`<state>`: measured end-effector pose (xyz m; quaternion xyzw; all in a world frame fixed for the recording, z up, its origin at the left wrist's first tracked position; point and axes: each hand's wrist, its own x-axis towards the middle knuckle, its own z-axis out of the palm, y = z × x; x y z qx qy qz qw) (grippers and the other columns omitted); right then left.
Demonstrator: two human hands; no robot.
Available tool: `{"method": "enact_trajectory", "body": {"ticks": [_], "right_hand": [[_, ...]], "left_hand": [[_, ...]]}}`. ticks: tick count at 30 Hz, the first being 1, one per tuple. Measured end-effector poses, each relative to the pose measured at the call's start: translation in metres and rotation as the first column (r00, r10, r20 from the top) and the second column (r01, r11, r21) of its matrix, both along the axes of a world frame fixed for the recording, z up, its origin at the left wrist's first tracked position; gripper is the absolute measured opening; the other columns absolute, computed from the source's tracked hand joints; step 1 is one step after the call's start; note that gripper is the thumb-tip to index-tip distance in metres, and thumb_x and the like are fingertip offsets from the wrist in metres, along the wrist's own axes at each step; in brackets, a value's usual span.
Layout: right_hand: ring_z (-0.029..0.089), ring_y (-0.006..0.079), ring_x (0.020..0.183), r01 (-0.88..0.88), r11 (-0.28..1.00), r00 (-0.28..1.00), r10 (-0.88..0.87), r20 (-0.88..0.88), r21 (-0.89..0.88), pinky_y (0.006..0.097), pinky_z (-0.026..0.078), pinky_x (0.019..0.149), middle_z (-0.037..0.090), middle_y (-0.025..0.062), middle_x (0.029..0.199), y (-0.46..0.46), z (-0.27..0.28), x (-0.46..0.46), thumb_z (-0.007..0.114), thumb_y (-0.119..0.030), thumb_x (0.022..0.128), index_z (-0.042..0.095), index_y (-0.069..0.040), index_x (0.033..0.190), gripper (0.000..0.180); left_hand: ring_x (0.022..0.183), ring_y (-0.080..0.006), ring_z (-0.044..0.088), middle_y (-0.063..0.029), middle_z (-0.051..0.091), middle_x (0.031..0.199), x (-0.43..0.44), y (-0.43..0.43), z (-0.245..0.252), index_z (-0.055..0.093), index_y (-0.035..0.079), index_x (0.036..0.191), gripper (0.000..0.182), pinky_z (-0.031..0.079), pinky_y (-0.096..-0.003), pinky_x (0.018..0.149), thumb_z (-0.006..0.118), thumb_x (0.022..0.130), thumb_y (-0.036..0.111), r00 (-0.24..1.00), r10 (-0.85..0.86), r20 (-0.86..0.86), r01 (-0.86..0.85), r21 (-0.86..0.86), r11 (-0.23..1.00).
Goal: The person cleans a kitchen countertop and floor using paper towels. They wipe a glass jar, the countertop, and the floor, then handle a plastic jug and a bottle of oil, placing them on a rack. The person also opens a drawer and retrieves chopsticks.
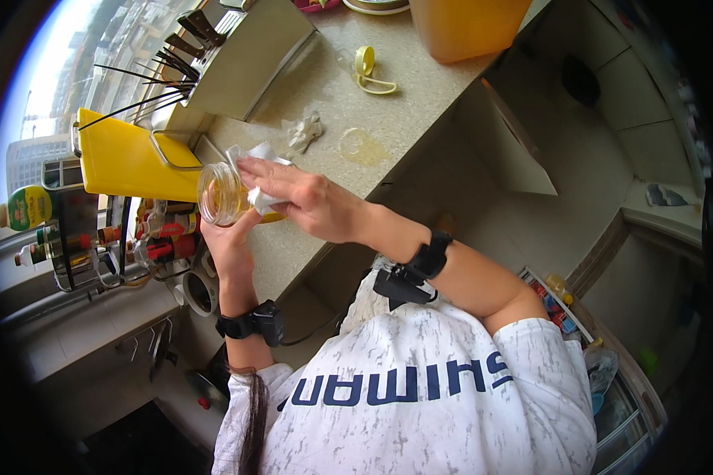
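Note:
My left hand [230, 243] grips a clear jar [217, 196] from below, tilted with its open threaded mouth to the left. Yellow liquid shows inside; most of the jar's body is hidden by my hands. A white tissue [264, 200] is held in my right hand [300, 193] and pressed against the jar's side near the neck. On the speckled counter [309, 249] beyond lie a crumpled tissue [304, 132] and a wet yellowish patch [363, 147]. Farther back rests a yellow lid with a loop handle [365, 68].
A knife block [252, 59] with knives and several dark sticks stands by the window. Left of my hands are a yellow cutting board [136, 157] and a rack of bottles [89, 237]. An orange container [469, 27] stands at the counter's far edge.

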<state>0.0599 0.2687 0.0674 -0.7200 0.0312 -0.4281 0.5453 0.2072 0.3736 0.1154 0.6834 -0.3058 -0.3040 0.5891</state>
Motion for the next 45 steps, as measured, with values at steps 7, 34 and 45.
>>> {"method": "enact_trajectory", "body": {"ticks": [7,34,45], "right_hand": [[0.047,0.0214,0.128,-0.124,0.929,0.992,0.117,0.040,0.348,0.0313,0.036,0.107,0.049,0.0158,0.140,-0.015,-0.022,0.010,0.050,0.002,0.090,0.042,0.001,0.139,0.049],[0.062,0.0221,0.106,-0.496,-0.253,0.838,0.114,0.534,0.831,0.0343,0.049,0.095,0.063,0.0148,0.117,-0.015,-0.077,-0.006,0.039,-0.018,0.098,0.052,0.006,0.122,0.036],[0.057,0.0238,0.115,-0.444,-0.466,0.825,0.122,0.552,0.766,0.0386,0.043,0.102,0.056,0.0130,0.130,0.019,-0.091,0.034,0.038,-0.022,0.100,0.049,0.001,0.129,0.038]], "left_hand": [[0.103,-0.0186,0.062,-0.0102,0.062,0.115,-0.003,-0.002,0.011,0.049,-0.001,0.127,0.064,0.047,-0.0308,0.092,0.073,0.068,-0.009,1.000,0.027,0.002,-0.027,0.031,0.999],[0.100,-0.0182,0.064,-0.0102,0.062,0.115,0.023,-0.006,0.019,0.049,0.002,0.128,0.057,0.053,-0.0289,0.085,0.072,0.076,-0.001,0.977,0.188,0.102,-0.187,-0.026,0.982],[0.107,-0.0200,0.060,-0.0125,0.061,0.118,0.003,0.010,-0.019,0.046,-0.002,0.129,0.064,0.046,-0.0317,0.095,0.073,0.071,-0.006,0.990,0.116,0.073,-0.118,0.010,0.993]]}}
